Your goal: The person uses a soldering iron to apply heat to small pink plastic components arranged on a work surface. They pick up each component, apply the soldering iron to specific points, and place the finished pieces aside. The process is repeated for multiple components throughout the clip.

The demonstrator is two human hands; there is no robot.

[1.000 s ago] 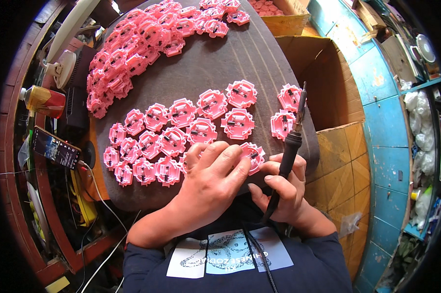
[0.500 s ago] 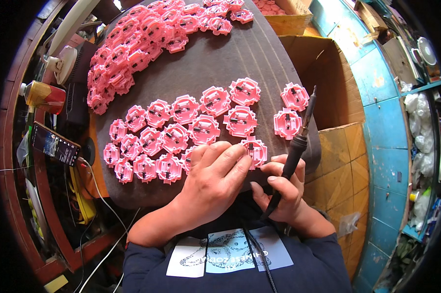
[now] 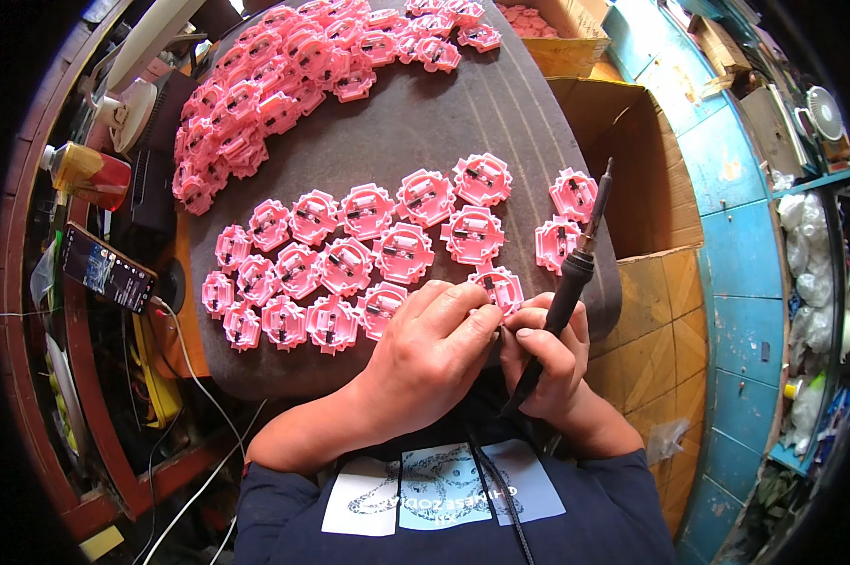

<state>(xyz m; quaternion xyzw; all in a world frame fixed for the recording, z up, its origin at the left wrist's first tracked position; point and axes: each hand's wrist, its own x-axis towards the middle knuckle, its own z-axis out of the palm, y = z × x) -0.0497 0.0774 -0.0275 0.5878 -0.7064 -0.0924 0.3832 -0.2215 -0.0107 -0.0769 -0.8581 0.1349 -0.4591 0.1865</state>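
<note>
My right hand [image 3: 559,365] grips a soldering iron [image 3: 570,282] by its black handle, its metal tip pointing up and away from me. My left hand [image 3: 433,347] has its fingers bent and pressed together beside the right fingertips; whatever they pinch is too small to make out. Just beyond both sets of fingertips lies a pink plastic housing [image 3: 504,286], partly covered by my left hand. Rows of similar pink housings [image 3: 347,265] with small black and white parts inside lie to the left on the dark tabletop [image 3: 416,113]. Two more housings [image 3: 557,243] sit apart, near the iron.
A large heap of pink housings [image 3: 274,85] covers the far left of the table. Open cardboard boxes [image 3: 651,160] stand beyond the right edge. At left are a phone [image 3: 105,268] with a white cable and a bottle [image 3: 91,177]. Blue cabinets [image 3: 745,330] line the right.
My hands have come closer together, fingertips nearly meeting. My left hand has shifted slightly right, and the right thumb and fingers have drawn in toward it. The iron stays in my right hand.
</note>
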